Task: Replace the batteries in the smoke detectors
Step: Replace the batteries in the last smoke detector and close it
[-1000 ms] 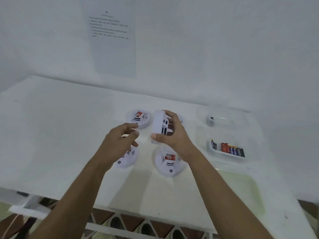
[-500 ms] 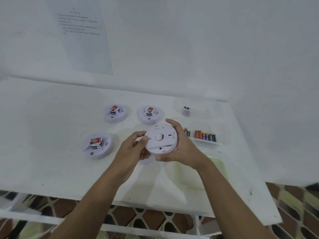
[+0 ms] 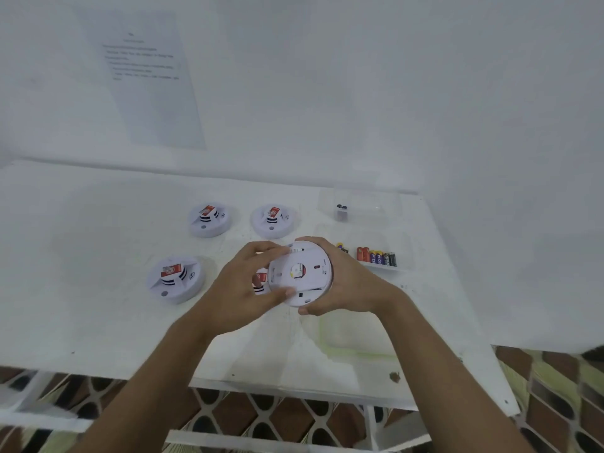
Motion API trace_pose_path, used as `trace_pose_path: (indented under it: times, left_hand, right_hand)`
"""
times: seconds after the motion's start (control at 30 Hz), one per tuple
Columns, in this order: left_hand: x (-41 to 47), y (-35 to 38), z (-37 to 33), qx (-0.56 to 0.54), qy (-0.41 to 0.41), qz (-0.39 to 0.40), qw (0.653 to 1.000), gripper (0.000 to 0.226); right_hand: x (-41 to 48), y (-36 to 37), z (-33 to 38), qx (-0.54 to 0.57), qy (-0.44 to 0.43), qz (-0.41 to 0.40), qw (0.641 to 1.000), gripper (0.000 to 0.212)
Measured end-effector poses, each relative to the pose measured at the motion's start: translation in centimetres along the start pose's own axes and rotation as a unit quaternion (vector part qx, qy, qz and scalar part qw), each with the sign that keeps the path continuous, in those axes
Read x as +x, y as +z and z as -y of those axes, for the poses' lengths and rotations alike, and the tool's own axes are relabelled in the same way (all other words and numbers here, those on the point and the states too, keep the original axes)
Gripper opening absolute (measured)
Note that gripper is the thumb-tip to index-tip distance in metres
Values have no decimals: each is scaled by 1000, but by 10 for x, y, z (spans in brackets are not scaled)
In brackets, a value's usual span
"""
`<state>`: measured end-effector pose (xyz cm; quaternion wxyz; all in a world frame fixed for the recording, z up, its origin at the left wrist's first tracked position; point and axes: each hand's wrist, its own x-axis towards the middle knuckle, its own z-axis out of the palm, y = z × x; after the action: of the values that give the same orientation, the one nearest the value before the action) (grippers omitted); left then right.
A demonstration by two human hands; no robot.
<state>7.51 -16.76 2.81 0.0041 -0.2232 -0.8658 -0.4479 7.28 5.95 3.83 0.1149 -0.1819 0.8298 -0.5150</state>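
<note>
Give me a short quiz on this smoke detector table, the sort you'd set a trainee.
1. True or false: the held smoke detector shows its flat back to the camera.
2. Left hand and right hand: which grips it? A) left only B) right only C) both
3. Fill in: the row of batteries lies to the held smoke detector's ____.
Key: 1 true; 2 C; 3 right.
</note>
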Motion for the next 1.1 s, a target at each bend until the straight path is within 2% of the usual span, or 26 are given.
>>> trace_pose_path:
  times: [0.07, 0.2, 0.63, 0.97, 1.1]
  left_hand:
    - [0, -5, 0, 41, 32, 26, 998, 71]
    - [0, -9, 2, 92, 50, 16, 994, 73]
    - [-3, -13, 5, 100, 27, 18, 994, 63]
    - [-10, -17, 8, 117, 28, 4, 993, 65]
    - [-16, -20, 7, 97, 38, -1, 995, 64]
  right_hand:
    - [-2, -3, 3, -15, 0, 12, 1000, 94]
    - [-3, -3, 5, -11, 8, 26, 1000, 92]
    - [-1, 15, -1, 8, 16, 47, 999, 91]
    - [1, 28, 4, -14, 5, 34, 999, 90]
    - [0, 29, 5, 11, 8, 40, 999, 88]
